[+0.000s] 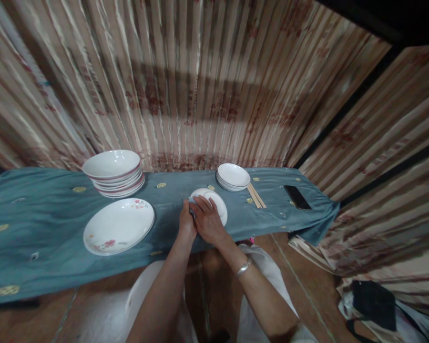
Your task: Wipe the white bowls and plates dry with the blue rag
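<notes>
A small white plate is at the table's front edge, partly covered by my hands. My left hand is closed at its left edge, thumb up; its other fingers are hidden. Across the plate lies my right hand, fingers stretched out over the white surface and close to my left thumb. A small blue-grey patch shows between the hands, too blurred to name. Behind them to the right stands a stack of small white bowls, with wooden chopsticks beside it.
A large oval plate with flowers lies to the left. Behind it rises a stack of large white bowls. A black phone rests near the right end of the green tablecloth. A pleated curtain hangs behind the table.
</notes>
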The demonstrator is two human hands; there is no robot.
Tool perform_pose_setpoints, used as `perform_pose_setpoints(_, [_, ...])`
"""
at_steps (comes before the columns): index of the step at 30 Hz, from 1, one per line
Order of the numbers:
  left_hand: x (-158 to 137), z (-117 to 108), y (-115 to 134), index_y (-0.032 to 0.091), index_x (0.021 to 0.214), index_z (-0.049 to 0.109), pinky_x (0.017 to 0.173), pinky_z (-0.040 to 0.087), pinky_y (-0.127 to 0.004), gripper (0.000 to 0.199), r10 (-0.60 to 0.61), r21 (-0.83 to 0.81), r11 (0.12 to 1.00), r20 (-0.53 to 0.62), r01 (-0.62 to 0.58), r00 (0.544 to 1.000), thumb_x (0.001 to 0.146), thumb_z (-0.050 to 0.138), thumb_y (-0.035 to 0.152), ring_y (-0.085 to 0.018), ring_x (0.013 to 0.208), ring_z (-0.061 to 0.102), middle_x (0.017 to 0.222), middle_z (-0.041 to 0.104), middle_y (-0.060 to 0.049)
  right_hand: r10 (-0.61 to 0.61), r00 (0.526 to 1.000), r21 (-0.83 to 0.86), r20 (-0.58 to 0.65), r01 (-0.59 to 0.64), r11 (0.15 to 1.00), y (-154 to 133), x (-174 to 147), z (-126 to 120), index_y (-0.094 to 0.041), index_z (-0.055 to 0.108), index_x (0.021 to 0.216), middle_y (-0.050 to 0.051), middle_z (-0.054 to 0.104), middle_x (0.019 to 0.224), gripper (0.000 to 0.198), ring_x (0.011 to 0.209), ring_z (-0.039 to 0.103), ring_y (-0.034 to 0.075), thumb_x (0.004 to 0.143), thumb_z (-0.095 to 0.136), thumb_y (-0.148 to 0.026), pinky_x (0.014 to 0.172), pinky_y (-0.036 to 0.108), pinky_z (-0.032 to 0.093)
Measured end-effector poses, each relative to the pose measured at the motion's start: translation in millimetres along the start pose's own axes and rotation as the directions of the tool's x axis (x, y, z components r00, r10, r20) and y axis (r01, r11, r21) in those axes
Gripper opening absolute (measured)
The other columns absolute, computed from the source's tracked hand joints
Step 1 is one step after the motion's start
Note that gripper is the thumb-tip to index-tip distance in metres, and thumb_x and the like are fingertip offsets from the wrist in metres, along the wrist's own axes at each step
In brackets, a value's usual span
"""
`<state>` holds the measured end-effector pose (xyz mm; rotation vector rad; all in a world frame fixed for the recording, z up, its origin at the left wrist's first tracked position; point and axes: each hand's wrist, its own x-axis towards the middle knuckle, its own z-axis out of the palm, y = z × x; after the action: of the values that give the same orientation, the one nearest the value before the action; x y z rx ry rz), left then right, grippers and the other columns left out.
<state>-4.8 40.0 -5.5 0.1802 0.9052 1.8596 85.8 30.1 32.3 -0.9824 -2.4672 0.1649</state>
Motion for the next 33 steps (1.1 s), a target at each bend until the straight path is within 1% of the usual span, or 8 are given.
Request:
perform_pose_setpoints(3, [-3, 7, 4, 0.016, 0.075, 0.066, 0.077, 0.049, -0.024, 0.022, -0.042, -0.058, 0.998, -0.055, 0.039, 0.998, 0.083, 0.060, 0.035, -0.014, 0.079, 0.065, 0.076, 0.069, -0.003, 0.048, 0.999, 0.033, -0.026, -0.047, 0.998, 4, 8, 1, -0.016, 0.050, 0.134, 0.011, 0.046, 0.145, 0.043, 0.139, 0.031, 0.022, 0.092, 0.039, -0.015, 0.116, 0.044, 0.015])
perform_pose_setpoints(6, [-6, 12, 5, 0.015, 0.078, 0.067, 0.079, 0.049, -0.024, 0.020, -0.063, -0.108, 0.992, -0.027, 0.060, 0.998, 0.082, 0.061, 0.033, -0.014, 0.080, 0.065, 0.081, 0.069, -0.004, 0.096, 0.994, 0.079, -0.051, -0.091, 0.993, 9, 14, 4, -0.016, 0.049, 0.134, 0.011, 0.047, 0.143, 0.042, 0.138, 0.034, 0.021, 0.093, 0.037, -0.016, 0.116, 0.044, 0.017])
perform_pose_setpoints(9, [-6, 11, 4, 0.014, 0.077, 0.067, 0.074, 0.048, -0.024, 0.016, -0.028, -0.081, 0.996, 0.010, 0.029, 1.000, 0.073, 0.070, 0.029, -0.013, 0.072, 0.064, 0.075, 0.068, -0.003, 0.126, 0.989, 0.136, -0.072, -0.115, 0.984, 16, 17, 6, -0.015, 0.049, 0.134, 0.012, 0.048, 0.143, 0.043, 0.137, 0.036, 0.021, 0.093, 0.036, -0.017, 0.115, 0.045, 0.020])
perform_pose_setpoints(12, [-4, 7, 1, 0.013, 0.076, 0.066, 0.069, 0.048, -0.025, 0.021, -0.018, -0.062, 0.998, 0.075, 0.023, 0.997, 0.063, 0.077, 0.025, -0.013, 0.066, 0.062, 0.070, 0.067, -0.001, 0.172, 0.983, 0.185, -0.071, -0.156, 0.970, 23, 19, 8, -0.015, 0.048, 0.135, 0.013, 0.047, 0.143, 0.043, 0.137, 0.037, 0.022, 0.094, 0.034, -0.018, 0.114, 0.047, 0.023])
perform_pose_setpoints(15, [-3, 5, 0, 0.013, 0.077, 0.066, 0.068, 0.048, -0.025, 0.025, -0.029, -0.067, 0.997, 0.104, 0.036, 0.994, 0.059, 0.079, 0.024, -0.013, 0.064, 0.062, 0.070, 0.069, -0.002, 0.233, 0.971, 0.208, -0.059, -0.217, 0.954, 31, 22, 10, -0.016, 0.048, 0.136, 0.012, 0.047, 0.144, 0.044, 0.137, 0.037, 0.021, 0.095, 0.032, -0.020, 0.113, 0.047, 0.024])
perform_pose_setpoints(19, [-3, 5, 0, 0.013, 0.076, 0.066, 0.067, 0.050, -0.026, 0.024, -0.032, -0.067, 0.997, 0.101, 0.039, 0.994, 0.059, 0.081, 0.024, -0.014, 0.064, 0.063, 0.068, 0.069, -0.002, 0.280, 0.958, 0.207, -0.063, -0.262, 0.942, 43, 27, 14, -0.018, 0.051, 0.134, 0.010, 0.052, 0.140, 0.043, 0.135, 0.041, 0.019, 0.096, 0.030, -0.021, 0.113, 0.045, 0.025])
perform_pose_setpoints(23, [-4, 5, 0, 0.013, 0.076, 0.065, 0.063, 0.051, -0.026, 0.025, -0.035, -0.058, 0.998, 0.099, 0.040, 0.995, 0.060, 0.081, 0.025, -0.014, 0.062, 0.063, 0.068, 0.069, -0.002, 0.306, 0.946, 0.178, -0.105, -0.285, 0.942, 53, 28, 17, -0.015, 0.052, 0.131, 0.012, 0.055, 0.137, 0.041, 0.132, 0.045, 0.019, 0.096, 0.031, -0.017, 0.112, 0.043, 0.027])
perform_pose_setpoints(33, [-6, 7, 3, 0.012, 0.076, 0.063, 0.060, 0.048, -0.023, 0.025, -0.056, -0.053, 0.997, 0.088, 0.061, 0.995, 0.062, 0.081, 0.023, -0.012, 0.058, 0.060, 0.067, 0.068, -0.002, 0.449, 0.885, 0.159, -0.126, -0.429, 0.889, 84, 6, 25, -0.013, 0.053, 0.131, 0.014, 0.058, 0.133, 0.040, 0.125, 0.053, 0.021, 0.095, 0.034, -0.019, 0.106, 0.036, 0.038])
